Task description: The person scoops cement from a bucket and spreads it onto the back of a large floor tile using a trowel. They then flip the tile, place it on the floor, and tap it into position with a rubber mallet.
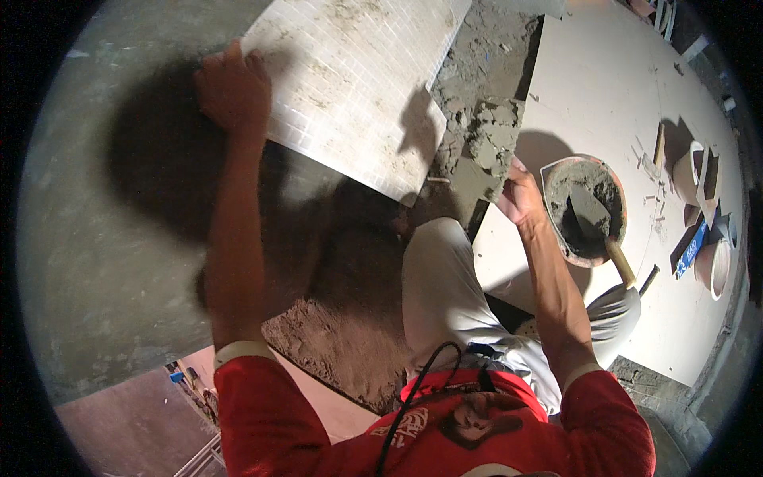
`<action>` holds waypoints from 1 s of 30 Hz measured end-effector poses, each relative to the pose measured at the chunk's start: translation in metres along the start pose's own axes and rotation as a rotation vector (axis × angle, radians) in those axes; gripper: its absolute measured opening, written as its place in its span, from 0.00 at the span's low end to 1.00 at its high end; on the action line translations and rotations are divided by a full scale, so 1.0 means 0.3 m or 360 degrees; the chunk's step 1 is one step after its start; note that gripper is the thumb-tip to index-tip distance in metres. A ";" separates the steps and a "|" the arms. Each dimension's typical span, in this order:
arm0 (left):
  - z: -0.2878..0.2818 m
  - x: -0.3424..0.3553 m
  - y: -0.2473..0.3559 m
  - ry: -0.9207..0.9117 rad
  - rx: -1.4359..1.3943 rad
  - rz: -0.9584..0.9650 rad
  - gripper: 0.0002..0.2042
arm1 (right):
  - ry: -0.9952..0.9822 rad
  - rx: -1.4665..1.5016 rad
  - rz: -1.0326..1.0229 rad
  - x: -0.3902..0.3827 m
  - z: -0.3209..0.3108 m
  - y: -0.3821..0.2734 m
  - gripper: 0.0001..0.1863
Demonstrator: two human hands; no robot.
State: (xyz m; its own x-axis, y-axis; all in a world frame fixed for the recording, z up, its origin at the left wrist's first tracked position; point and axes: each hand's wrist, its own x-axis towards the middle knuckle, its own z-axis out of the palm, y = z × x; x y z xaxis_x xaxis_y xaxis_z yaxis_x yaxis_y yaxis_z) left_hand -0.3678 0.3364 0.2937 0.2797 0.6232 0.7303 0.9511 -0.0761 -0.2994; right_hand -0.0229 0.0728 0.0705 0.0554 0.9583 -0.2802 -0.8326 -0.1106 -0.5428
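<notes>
Left hand (234, 89): At 11 o'clock, on the left edge of the patterned tile; fingers bent against that edge. How far they closed behind it could not be told.
Patterned tile (350, 91): At 12 o'clock; pale, brick-like relief, face soiled with brown smears. Its lower edge slanted down toward the right.
Right hand (520, 197): Between 2 and 3 o'clock; thumb and fingers were closed on the edge of a mortar-covered piece (481, 176). What lay under the mortar could not be made out.
Mortar bed (497, 40): At 1 o'clock; grey, rough and lumpy, running up between the tile and a white board (600, 87).
Bucket (620, 181): Near 3 o'clock, just beside the right hand, on the white board; round, orange-rimmed, with grey mortar inside.
Trowel (590, 213): Blade within the bucket, wooden handle projecting over the rim toward 4 o'clock.
Side items: Toward 3 o'clock, two pale round vessels (685, 173) lay near the board's far side, with a blue printed strip (690, 248) between them.
Brown granular heap (338, 350): Between 6 and 7 o'clock, left of the person's pale trousers (445, 278).
Floor (103, 262): At 9 o'clock; grey and smooth, partly under the left arm's shadow.
</notes>
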 end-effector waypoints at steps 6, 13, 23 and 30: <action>0.014 -0.026 -0.064 0.0364 0.0554 0.0417 0.16 | 0.0056 -0.0063 0.0102 0.153 -0.111 0.149 0.23; 0.048 -0.016 -0.112 0.0350 0.0620 0.0355 0.21 | 0.0302 -0.0237 0.0256 0.391 -0.202 0.537 0.20; 0.051 -0.013 -0.145 0.0371 0.0705 0.0319 0.21 | 0.0395 -0.0556 0.0188 0.527 -0.171 0.585 0.22; -0.049 -0.023 -0.020 0.0417 0.0310 0.0191 0.17 | 0.0452 -0.0742 -0.0032 0.518 0.097 0.470 0.17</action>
State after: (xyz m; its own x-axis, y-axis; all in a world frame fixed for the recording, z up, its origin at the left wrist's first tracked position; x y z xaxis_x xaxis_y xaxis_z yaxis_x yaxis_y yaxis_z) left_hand -0.3735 0.3209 0.2994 0.4365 0.3960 0.8079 0.8734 0.0291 -0.4862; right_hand -0.1477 0.2139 -0.0266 0.2690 0.8599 -0.4338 -0.5009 -0.2598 -0.8256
